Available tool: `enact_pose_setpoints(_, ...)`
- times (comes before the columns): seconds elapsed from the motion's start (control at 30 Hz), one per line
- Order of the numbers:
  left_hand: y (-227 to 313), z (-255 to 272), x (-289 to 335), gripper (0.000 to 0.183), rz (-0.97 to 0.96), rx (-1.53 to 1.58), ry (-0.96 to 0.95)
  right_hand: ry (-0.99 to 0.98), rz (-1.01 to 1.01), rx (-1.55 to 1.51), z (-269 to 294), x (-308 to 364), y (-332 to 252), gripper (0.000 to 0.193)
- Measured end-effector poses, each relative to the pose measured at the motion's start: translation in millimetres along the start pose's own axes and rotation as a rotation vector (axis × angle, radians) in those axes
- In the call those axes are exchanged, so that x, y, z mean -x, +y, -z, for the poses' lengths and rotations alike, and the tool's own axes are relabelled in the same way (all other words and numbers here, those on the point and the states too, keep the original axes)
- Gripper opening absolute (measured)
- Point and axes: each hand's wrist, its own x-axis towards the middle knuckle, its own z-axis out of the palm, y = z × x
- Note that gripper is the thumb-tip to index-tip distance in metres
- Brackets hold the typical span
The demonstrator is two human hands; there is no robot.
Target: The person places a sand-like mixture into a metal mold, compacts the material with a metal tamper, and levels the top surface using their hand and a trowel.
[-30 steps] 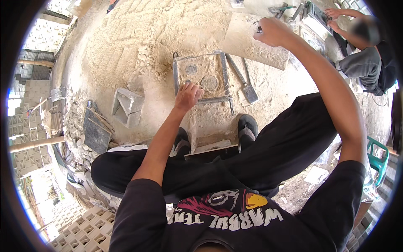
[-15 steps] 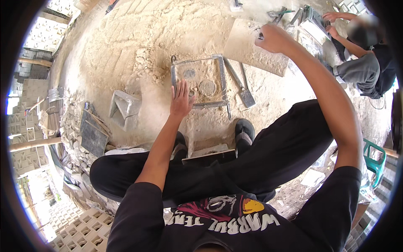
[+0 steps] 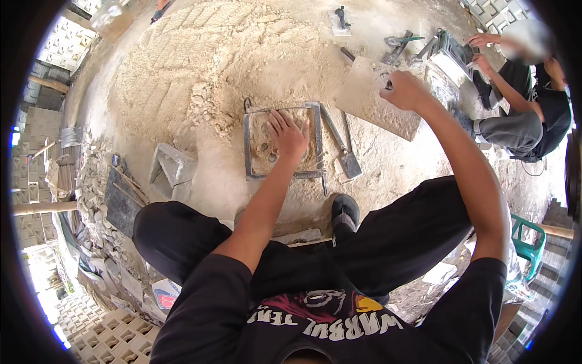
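Note:
My left hand (image 3: 288,134) lies inside a square metal mould frame (image 3: 247,145) on the floor, fingers stretched out over the sandy fill. Round marks show in the fill beside the wrist. To the right, my right hand (image 3: 405,92) is closed in a fist above a flat, dust-covered board (image 3: 364,91). A small dark piece (image 3: 388,85) shows at the curled fingers; its kind is too small to tell, and the grip hides the rest. Between the frame and the board, a flat-bladed tool (image 3: 350,164) with a long handle rests on the floor.
Loose sand (image 3: 182,67) spreads beyond the frame. A concrete block (image 3: 172,170) stands left, near rubble and a dark panel (image 3: 124,203). A hand float (image 3: 341,21) lies far off. At right, a co-worker (image 3: 521,103) sits by another mould (image 3: 451,57); a green stool (image 3: 528,247) is nearer.
My left hand has moved from the frame's left side toward its middle and upper part. My right hand stays closed over the board. The whole view has shifted, so the scene sits lower.

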Motion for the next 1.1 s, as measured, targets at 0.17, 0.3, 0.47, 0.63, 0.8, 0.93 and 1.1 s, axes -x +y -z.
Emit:
enact_pose_setpoints(0.17,25.6,4.3,4.4,0.084,-0.089,0.051,-0.057,-0.082,-0.081,-0.013,-3.5,-5.4,10.5,0.036)
enact_pose_setpoints(0.3,13.0,17.8,-22.5,0.079,-0.041,0.264,-0.061,-0.026,-0.055,-0.013,-8.9,-4.0,28.0,0.036)
enact_pose_setpoints(0.47,-74.9,23.6,-68.7,0.072,0.335,-0.001,-0.128,-0.022,-0.014,-0.09,-9.6,-11.2,23.1,0.037)
enact_pose_setpoints(0.63,-18.2,27.8,-67.1,0.07,-0.134,0.087,-0.373,-0.002,-0.041,-0.056,-11.3,-10.3,36.1,0.037)
enact_pose_setpoints(0.8,6.7,-2.0,-28.2,0.07,-0.504,0.031,0.051,-0.048,-0.023,-0.055,-5.7,-22.5,14.1,0.036)
enact_pose_setpoints(0.93,15.6,13.0,2.6,0.07,-0.696,0.068,-0.015,-0.041,-0.026,-0.038,-7.3,-14.7,21.1,0.036)
enact_pose_setpoints(1.1,-5.9,29.9,51.6,0.071,-0.79,0.095,-0.148,-0.044,0.009,0.011,-6.6,-11.3,8.7,0.035)
